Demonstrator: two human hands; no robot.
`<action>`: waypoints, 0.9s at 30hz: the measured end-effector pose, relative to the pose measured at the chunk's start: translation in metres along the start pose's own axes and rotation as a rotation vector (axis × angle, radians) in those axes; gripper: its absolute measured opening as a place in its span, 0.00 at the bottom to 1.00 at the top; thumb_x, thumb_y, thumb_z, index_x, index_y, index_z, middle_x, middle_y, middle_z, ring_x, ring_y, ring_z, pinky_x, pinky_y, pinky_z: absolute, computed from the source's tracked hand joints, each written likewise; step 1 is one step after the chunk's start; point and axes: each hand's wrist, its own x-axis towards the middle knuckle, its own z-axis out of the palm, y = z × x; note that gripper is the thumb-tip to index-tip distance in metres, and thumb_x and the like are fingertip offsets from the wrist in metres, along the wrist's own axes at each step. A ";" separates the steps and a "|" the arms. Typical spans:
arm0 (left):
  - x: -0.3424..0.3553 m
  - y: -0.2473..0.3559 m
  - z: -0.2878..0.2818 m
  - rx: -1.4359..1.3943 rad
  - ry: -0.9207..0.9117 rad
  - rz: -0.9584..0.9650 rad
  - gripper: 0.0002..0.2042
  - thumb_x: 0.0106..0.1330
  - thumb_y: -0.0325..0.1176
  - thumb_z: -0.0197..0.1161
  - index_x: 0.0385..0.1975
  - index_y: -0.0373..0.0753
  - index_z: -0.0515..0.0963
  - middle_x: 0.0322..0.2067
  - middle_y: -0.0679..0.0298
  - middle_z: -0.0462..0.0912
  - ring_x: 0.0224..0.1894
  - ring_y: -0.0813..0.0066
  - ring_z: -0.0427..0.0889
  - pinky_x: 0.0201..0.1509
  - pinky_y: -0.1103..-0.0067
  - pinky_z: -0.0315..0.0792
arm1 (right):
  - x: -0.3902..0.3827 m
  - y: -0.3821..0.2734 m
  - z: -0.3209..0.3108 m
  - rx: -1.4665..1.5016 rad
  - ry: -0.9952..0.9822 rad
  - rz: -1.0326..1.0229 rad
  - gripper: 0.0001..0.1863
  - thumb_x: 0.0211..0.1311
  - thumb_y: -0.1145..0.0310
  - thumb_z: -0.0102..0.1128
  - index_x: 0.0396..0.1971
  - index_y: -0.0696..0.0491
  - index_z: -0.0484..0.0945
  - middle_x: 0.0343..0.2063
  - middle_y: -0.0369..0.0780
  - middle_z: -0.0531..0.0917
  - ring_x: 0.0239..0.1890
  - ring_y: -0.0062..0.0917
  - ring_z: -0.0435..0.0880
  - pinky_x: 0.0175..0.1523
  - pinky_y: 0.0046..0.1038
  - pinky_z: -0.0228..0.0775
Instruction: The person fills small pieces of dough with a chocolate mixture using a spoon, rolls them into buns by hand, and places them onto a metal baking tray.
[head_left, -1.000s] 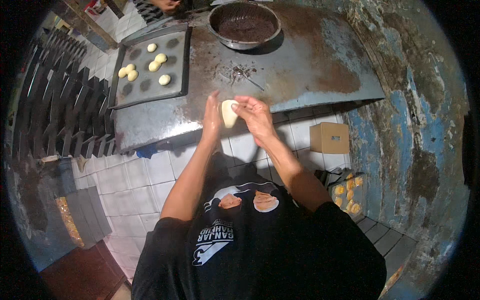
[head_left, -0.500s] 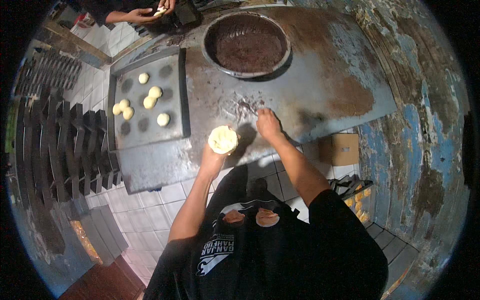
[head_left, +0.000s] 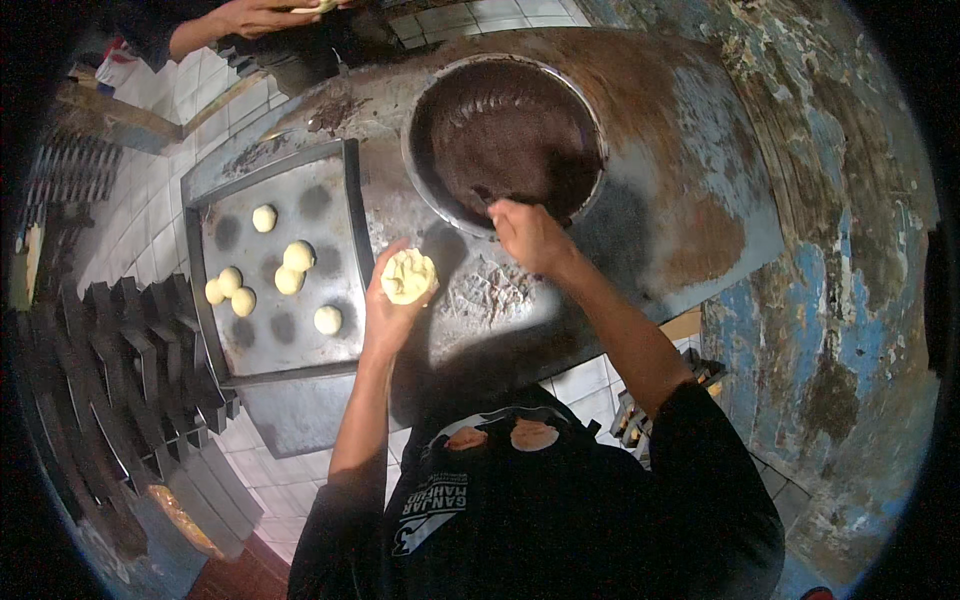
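Fingers of the left hand [head_left: 380,308] cup a flattened dough piece [head_left: 408,277] above the table [head_left: 690,170], while the right hand [head_left: 533,238] curls over the bowl's [head_left: 455,220] near edge, its grip unclear.

Peeling blue-and-brown wall [head_left: 830,330] fills right side. White floor tiles [head_left: 285,485], lower left, more at top. Dark metal stack [head_left: 110,360] at left, smaller slatted stack [head_left: 72,180] above it. Wooden beam [head_left: 115,118] upper left; red-and-white item [head_left: 118,66] near it, unclear. Lower left: yellowish strip [head_left: 185,522] along grey panels [head_left: 222,490], red-brown surface [head_left: 235,578] below. Cardboard box [head_left: 683,326] right of centre, mostly hidden. Small red thing [head_left: 817,593] at bottom right edge.
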 end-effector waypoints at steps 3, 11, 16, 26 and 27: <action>0.020 0.002 0.000 -0.016 0.015 -0.006 0.34 0.55 0.21 0.74 0.63 0.38 0.69 0.49 0.64 0.80 0.50 0.76 0.80 0.58 0.79 0.74 | 0.049 0.005 0.006 -0.425 0.004 0.067 0.08 0.60 0.69 0.58 0.33 0.57 0.82 0.32 0.55 0.85 0.40 0.48 0.87 0.46 0.47 0.77; 0.052 -0.029 -0.018 0.048 0.028 -0.032 0.23 0.58 0.22 0.72 0.54 0.36 0.75 0.45 0.64 0.84 0.47 0.78 0.82 0.54 0.80 0.76 | 0.073 0.055 0.001 0.414 -0.380 0.120 0.11 0.65 0.67 0.59 0.38 0.59 0.83 0.21 0.36 0.77 0.20 0.20 0.71 0.24 0.23 0.60; 0.055 -0.025 0.014 0.191 0.180 0.004 0.23 0.58 0.26 0.75 0.52 0.35 0.73 0.44 0.58 0.85 0.47 0.73 0.83 0.51 0.76 0.78 | 0.015 0.014 -0.016 0.893 -0.339 0.349 0.16 0.69 0.66 0.57 0.50 0.60 0.79 0.21 0.31 0.76 0.18 0.12 0.69 0.18 0.16 0.56; 0.017 -0.073 0.033 0.750 0.272 -0.004 0.24 0.62 0.35 0.66 0.56 0.39 0.67 0.36 0.37 0.83 0.40 0.34 0.82 0.41 0.51 0.75 | -0.150 0.008 0.077 -0.187 0.134 -0.229 0.19 0.63 0.74 0.57 0.55 0.54 0.78 0.32 0.49 0.82 0.30 0.43 0.84 0.35 0.38 0.77; 0.010 -0.074 0.033 0.619 0.317 -0.045 0.23 0.62 0.32 0.65 0.56 0.38 0.69 0.38 0.43 0.85 0.41 0.45 0.86 0.44 0.59 0.77 | -0.159 0.032 0.077 -0.190 0.142 -0.229 0.19 0.63 0.74 0.57 0.55 0.54 0.78 0.32 0.49 0.82 0.30 0.43 0.84 0.35 0.38 0.77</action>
